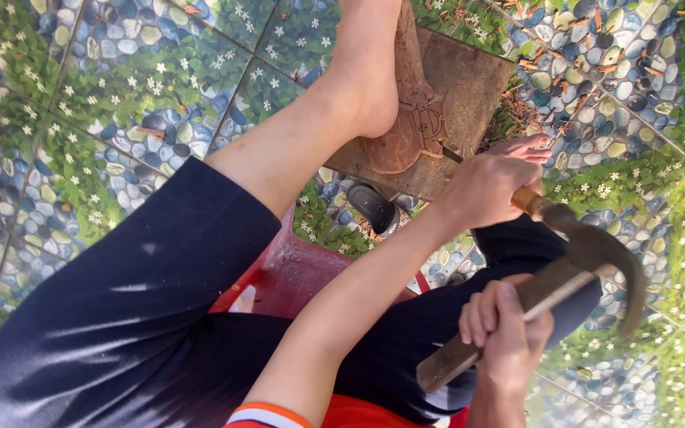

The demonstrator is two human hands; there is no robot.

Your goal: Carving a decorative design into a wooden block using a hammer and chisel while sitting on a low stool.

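Currently: carving stroke | left hand fingers closed on chisel, tip at wood piece under foot | right hand grips raised hammer | next judged: squarely strike chisel end.

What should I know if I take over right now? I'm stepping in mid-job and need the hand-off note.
Left hand: closed on the chisel, whose blade meets the carved wood piece.
Right hand: closed on the hammer, raised clear of the chisel.
The piece lies on a board on the tiled floor, pinned by a bare foot.
The person sits on a red stool.
Done: a pattern is already cut into the piece, and chips lie around the board.
Left: how much carving remains cannot be told from here.
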